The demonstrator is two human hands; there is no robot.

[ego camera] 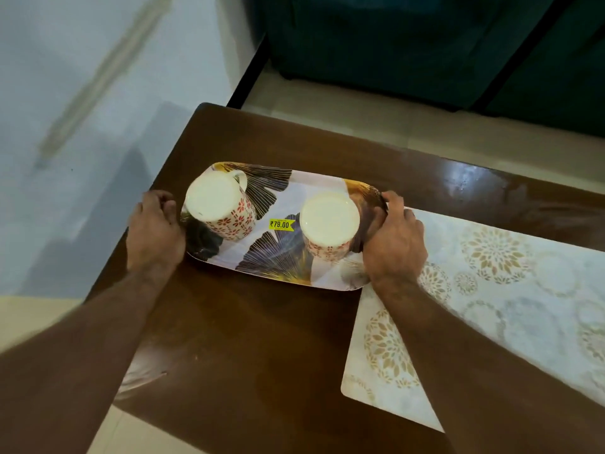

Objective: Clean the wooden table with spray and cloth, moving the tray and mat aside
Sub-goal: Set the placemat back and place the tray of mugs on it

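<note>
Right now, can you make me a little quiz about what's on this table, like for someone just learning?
1. True or false: the two mugs on the tray stand upside down.
2. What holds the short ends of the tray? A) both hands B) one hand C) nothing
3. What lies on the wooden table to the right of the tray, partly under its end?

Key:
1. True; their flat white bases face up.
2. A; the left hand grips one end and the right hand the other.
3. The patterned mat.
</note>
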